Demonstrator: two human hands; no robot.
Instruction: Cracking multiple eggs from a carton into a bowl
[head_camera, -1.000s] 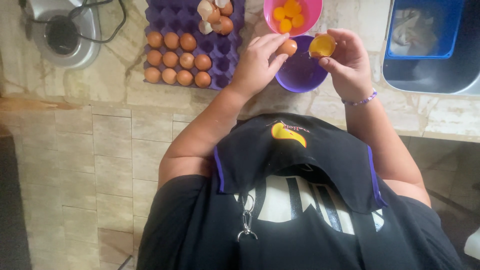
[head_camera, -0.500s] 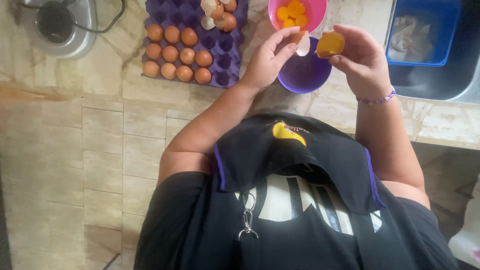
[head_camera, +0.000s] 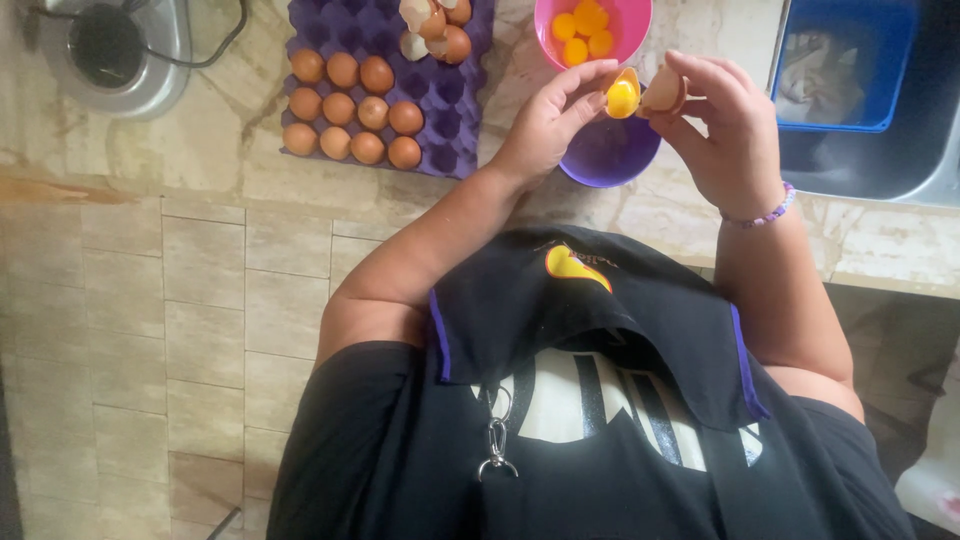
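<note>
Yolk (head_camera: 622, 98) now in left-hand shell, hands over purple bowl (head_camera: 608, 158) rim.

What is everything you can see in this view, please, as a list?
Purple moulded egg tray: one, on the stone counter.
Whole brown eggs: ten or so, in tray.
Broken eggshells: few, tray's top edge.
Pink round bowl: one, holding four yolks.
Purple round bowl: one, below the hands.
Blue plastic tub: one, in sink.
Left hand: shell half with yolk.
Right hand: other shell half.
</note>
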